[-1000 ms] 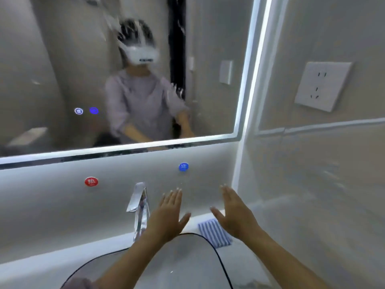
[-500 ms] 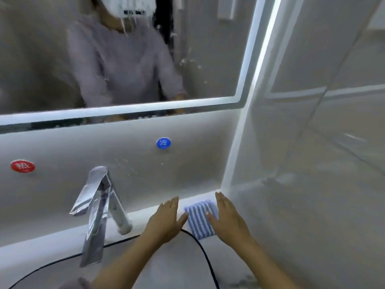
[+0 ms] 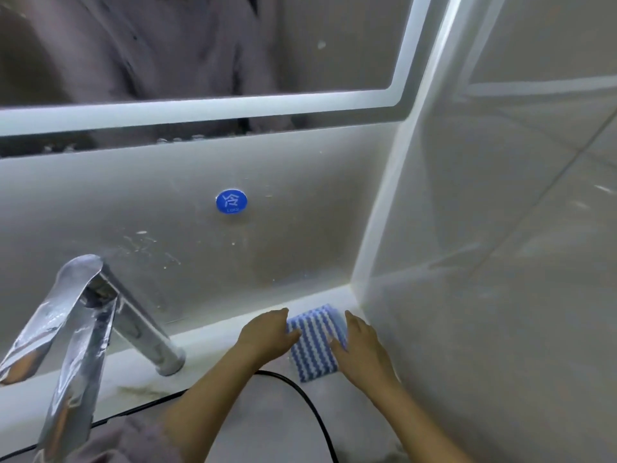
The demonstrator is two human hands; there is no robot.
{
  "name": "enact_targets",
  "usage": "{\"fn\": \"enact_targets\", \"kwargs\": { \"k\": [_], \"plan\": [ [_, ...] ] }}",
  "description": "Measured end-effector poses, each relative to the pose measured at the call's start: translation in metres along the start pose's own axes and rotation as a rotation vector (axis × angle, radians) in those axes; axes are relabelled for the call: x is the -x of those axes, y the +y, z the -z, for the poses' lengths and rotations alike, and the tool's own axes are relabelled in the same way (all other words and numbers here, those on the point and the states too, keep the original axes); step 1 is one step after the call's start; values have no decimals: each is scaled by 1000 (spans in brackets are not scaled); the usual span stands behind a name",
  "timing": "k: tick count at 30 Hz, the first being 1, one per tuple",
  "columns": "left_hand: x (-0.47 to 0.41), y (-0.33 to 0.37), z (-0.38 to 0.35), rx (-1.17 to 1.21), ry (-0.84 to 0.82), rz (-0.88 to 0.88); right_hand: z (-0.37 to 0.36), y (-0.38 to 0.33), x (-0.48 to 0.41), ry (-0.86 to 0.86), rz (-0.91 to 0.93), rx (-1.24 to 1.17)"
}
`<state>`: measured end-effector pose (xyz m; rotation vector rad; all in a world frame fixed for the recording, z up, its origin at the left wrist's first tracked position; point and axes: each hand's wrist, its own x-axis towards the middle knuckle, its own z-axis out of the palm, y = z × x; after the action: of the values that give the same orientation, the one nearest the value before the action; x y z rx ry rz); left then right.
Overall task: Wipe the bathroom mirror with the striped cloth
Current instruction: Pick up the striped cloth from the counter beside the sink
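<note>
Striped cloth (image 3: 314, 342): blue and white, folded into a small rectangle. It lies flat on the white ledge (image 3: 207, 332) at lower centre-right of the frame, just beside the corner where the back panel meets the side wall (image 3: 500, 262).

Left hand (image 3: 267, 335): at the cloth's left edge, thumb tip on the stripes, fingers bent down toward the ledge. Whether it actually pinches the cloth cannot be told.

Right hand (image 3: 362, 349): at the cloth's right edge, fingers fairly straight and lying along it, thumb touching the stripes. No closed hold visible.

Mirror (image 3: 200, 45): fills the upper left of the frame, well apart from the cloth, bordered by a lit strip. Pale spots show on the glass at upper centre, with a line of specks along its lower edge.

Other items: chrome tap (image 3: 100, 312) at lower left; round blue sticker (image 3: 231, 201) on the back panel, centre frame; dark basin rim (image 3: 300, 389) curving under the forearms.

Progress, as judged: very early. The cloth is reached but not lifted, and nothing touches the glass. Remaining: secure the cloth, raise it to the mirror, wipe the whole surface.
</note>
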<state>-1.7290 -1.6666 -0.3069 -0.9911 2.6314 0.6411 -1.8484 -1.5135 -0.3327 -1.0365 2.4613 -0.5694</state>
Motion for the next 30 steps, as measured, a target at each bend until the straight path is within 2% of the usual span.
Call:
{"fn": "enact_targets", "kwargs": {
  "k": [6,14,22,27,30],
  "plan": [
    [-19,4,-9,-4,14,16,-9,13,-8,5,-42,-10],
    [-41,-2,-18,19,-93,34,-27,20,-14,53,-126,-47],
    [-47,-4,-24,28,-67,78,-33,15,-16,56,-259,-214],
    [-45,4,-22,92,-63,39,-33,9,-13,69,-238,-152],
    [-42,7,-19,183,-28,15,-28,4,-8,44,-245,-249]
  ]
}}
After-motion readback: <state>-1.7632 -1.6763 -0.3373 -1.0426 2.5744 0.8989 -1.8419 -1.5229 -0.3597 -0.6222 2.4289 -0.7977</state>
